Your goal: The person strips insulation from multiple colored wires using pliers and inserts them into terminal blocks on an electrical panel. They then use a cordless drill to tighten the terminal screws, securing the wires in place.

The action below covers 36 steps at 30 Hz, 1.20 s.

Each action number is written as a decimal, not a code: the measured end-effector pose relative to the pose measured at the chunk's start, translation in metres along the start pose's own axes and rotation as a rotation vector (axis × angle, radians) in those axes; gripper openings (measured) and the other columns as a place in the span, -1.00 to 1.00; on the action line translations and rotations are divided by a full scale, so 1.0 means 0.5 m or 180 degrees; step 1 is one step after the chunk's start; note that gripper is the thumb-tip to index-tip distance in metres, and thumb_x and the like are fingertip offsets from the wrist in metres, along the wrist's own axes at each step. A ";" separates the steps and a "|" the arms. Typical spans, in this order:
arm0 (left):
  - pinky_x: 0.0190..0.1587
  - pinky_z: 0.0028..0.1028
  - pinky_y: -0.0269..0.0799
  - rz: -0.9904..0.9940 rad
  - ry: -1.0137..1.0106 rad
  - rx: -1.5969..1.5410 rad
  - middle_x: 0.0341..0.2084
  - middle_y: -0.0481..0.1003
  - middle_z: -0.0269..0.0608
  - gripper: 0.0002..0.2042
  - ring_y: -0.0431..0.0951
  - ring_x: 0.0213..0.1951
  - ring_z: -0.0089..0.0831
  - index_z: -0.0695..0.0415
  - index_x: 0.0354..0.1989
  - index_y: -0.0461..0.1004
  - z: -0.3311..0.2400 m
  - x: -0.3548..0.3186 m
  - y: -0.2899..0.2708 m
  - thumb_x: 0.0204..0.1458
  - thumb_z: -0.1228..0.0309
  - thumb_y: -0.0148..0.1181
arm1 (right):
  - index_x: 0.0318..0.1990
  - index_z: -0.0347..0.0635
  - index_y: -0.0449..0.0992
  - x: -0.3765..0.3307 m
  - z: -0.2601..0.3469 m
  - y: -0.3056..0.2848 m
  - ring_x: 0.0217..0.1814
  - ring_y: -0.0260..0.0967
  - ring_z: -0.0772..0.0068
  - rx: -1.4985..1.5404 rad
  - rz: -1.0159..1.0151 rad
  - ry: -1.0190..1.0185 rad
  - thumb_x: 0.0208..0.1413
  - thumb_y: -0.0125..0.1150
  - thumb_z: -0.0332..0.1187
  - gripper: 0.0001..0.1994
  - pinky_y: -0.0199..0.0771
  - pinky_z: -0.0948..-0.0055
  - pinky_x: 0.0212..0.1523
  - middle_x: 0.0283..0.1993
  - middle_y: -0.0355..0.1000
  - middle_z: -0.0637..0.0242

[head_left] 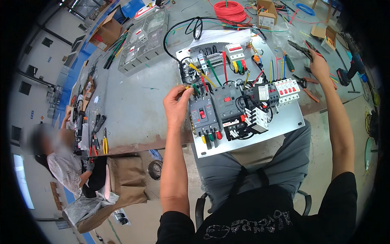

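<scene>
My left hand [177,106] is closed in a pinch at the upper left corner of a grey molded-case circuit breaker [208,112], on a short yellow wire end [187,87]. Green and red wires rise from the terminals beside it. The breaker is mounted on a white metal panel [284,122], which overhangs the bench edge above my lap. Out to the right, my right hand [320,67] is closed around dark-jawed pliers [300,49], away from the panel. Its palm hides part of the handles.
A second breaker [228,101], small white breakers [287,90] and black wiring crowd the panel. Orange-handled pliers [310,94], a green screwdriver [289,63] and a cordless drill [352,70] lie at right. Red wire coil [229,11] sits behind. Another person [67,166] works at left.
</scene>
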<state>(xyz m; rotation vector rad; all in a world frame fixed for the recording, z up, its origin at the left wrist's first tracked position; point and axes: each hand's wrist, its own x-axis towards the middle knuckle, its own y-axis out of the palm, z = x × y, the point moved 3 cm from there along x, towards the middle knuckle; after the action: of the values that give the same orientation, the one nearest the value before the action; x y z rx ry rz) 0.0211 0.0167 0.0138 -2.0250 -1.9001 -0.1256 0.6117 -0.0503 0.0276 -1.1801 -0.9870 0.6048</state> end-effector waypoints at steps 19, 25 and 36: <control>-0.24 -0.65 0.39 -0.0248 -0.0167 -0.0359 -0.27 0.58 -0.34 -0.82 0.50 -0.31 -0.67 0.28 -0.13 0.55 -0.016 0.004 0.030 0.17 0.51 0.39 | 0.45 0.05 0.28 -0.043 0.005 0.096 -0.03 0.56 -0.12 0.0035 0.0066 -0.0056 0.08 0.12 -0.59 -0.29 0.57 0.00 -0.06 -0.08 0.54 -0.06; -0.15 -0.59 0.40 0.0813 -0.0624 -0.0149 -0.15 0.58 -0.30 -0.75 0.48 -0.22 -0.65 0.25 0.02 0.56 -0.043 -0.008 0.027 0.20 0.49 0.34 | 0.50 0.12 0.18 -0.039 -0.010 0.119 -0.03 0.55 -0.14 0.0037 0.0027 -0.0080 0.10 0.07 -0.61 -0.24 0.55 -0.02 -0.05 -0.02 0.51 -0.07; -0.39 -0.62 0.26 -0.0098 -0.0186 0.0024 -0.46 0.52 -0.48 -0.85 0.36 -0.45 -0.72 0.21 -0.36 0.60 -0.049 0.027 0.062 0.12 0.43 0.45 | 0.47 0.07 0.23 -0.062 0.009 0.099 -0.05 0.57 -0.13 0.0074 -0.0026 0.0060 0.09 0.08 -0.60 -0.27 0.58 -0.03 -0.11 0.05 0.49 -0.03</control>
<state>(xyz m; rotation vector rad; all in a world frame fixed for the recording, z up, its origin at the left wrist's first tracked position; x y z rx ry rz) 0.0570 0.0210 0.0348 -2.0160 -1.9645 -0.0679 0.5980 -0.0587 -0.0286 -1.1589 -0.9661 0.5961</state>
